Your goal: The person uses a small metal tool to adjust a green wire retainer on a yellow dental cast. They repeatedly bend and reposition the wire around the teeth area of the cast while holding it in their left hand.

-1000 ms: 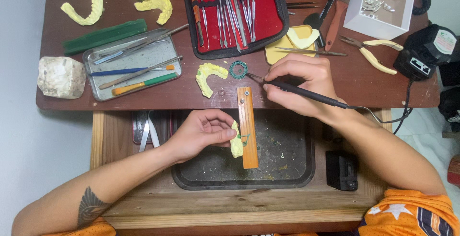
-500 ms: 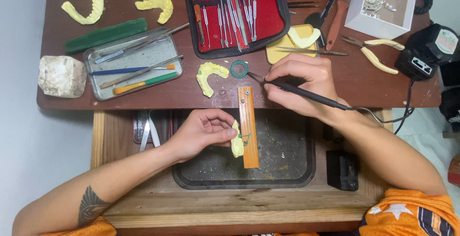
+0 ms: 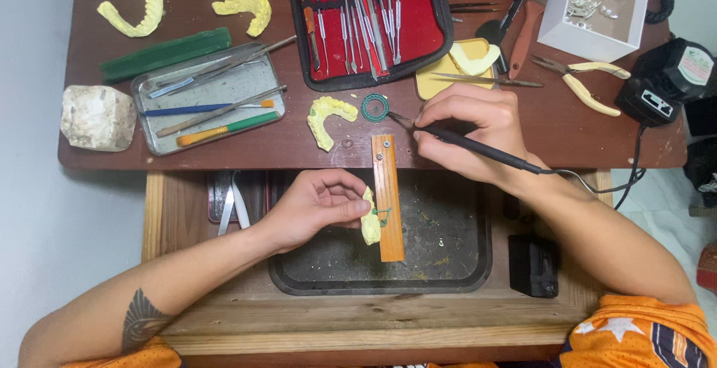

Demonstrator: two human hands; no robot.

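Note:
My left hand (image 3: pixel 317 203) pinches a small yellow dental cast (image 3: pixel 370 224) with a bit of green wax on it, held against the side of an orange wooden peg (image 3: pixel 388 196) that juts out over a dark tray. My right hand (image 3: pixel 467 133) grips a black corded pen tool (image 3: pixel 493 153) like a pencil. Its metal tip reaches toward a coil of green wax wire (image 3: pixel 375 107) on the brown bench. Another yellow cast (image 3: pixel 327 118) lies just left of the coil.
A red-lined case of metal instruments (image 3: pixel 370 20) lies open at the back. A metal tray with tools (image 3: pixel 213 99), a green block (image 3: pixel 166 54), a white stone lump (image 3: pixel 97 118), more yellow casts (image 3: pixel 138 13), pliers (image 3: pixel 582 80), a white box (image 3: pixel 594 9) and a black power unit (image 3: pixel 661 80) surround the work area.

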